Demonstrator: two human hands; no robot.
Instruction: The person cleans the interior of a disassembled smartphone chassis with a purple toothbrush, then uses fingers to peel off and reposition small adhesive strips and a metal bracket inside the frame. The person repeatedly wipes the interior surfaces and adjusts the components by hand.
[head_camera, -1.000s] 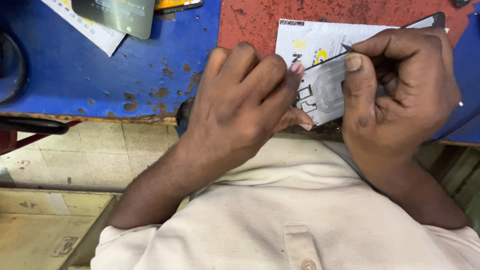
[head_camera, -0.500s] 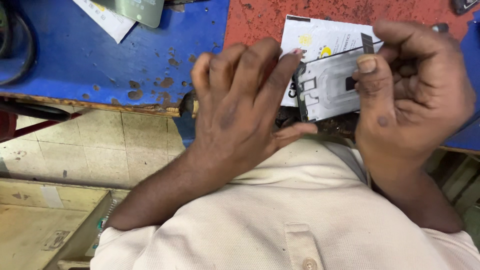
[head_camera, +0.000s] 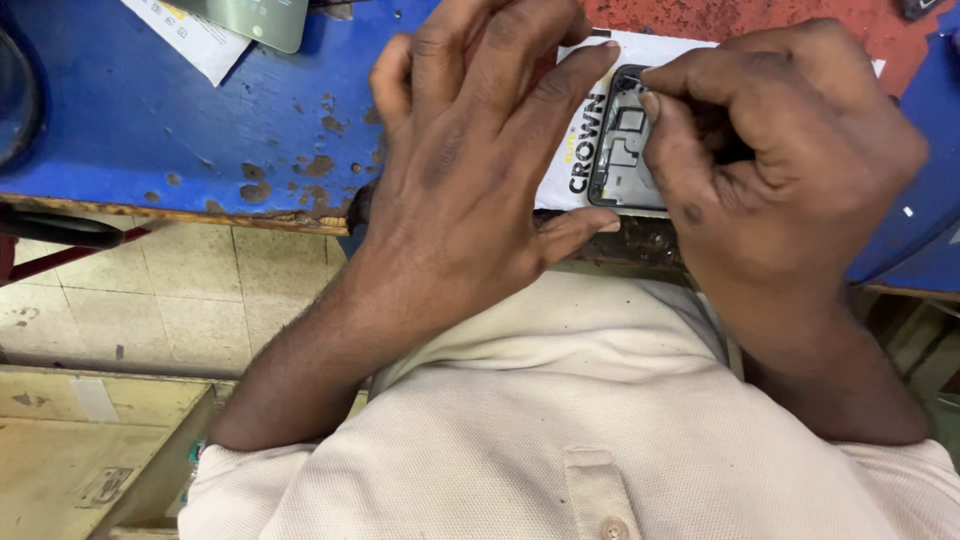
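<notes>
Left hand is spread flat and open, fingertips pressing the white printed sheet beside the opened phone. Right hand is curled shut, pinching something tiny against the phone's upper edge; can't tell what. The phone sits on that sheet on the blue bench.

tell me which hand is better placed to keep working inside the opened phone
Right, probably. The right hand has its pinched fingertips over the opened phone, while the left hand lies spread beside it, seemingly steadying.
</notes>
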